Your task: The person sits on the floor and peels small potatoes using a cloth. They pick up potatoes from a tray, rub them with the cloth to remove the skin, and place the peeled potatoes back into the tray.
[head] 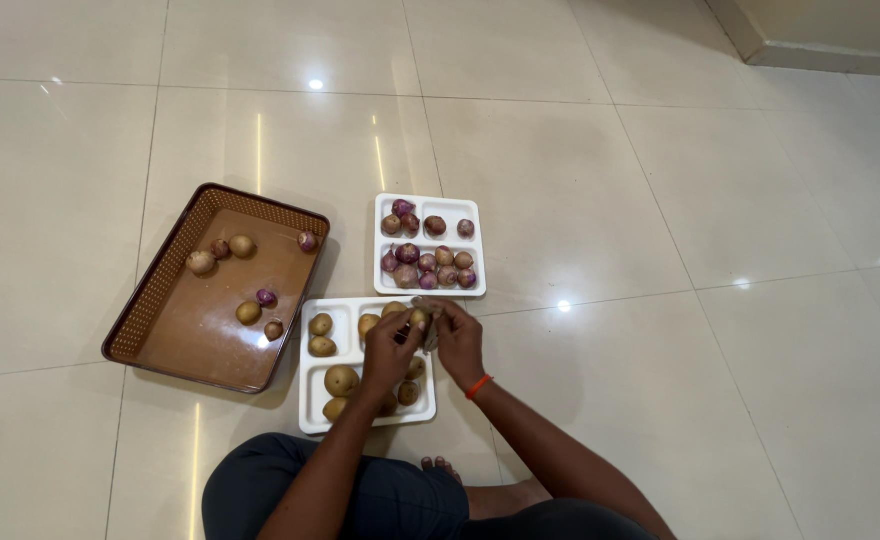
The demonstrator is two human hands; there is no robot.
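Both forearms reach forward from the bottom of the view and draw together over the near white tray (312, 405). The left hand (390, 350) hovers above the tray's middle, wrist bent slightly, fingers curled toward the right. The right hand (457, 340) sits at the tray's right edge, fingers curled inward toward the left hand, an orange band on its wrist. The fingertips of both hands meet near the tray's far right corner, closed round something small that I cannot make out.
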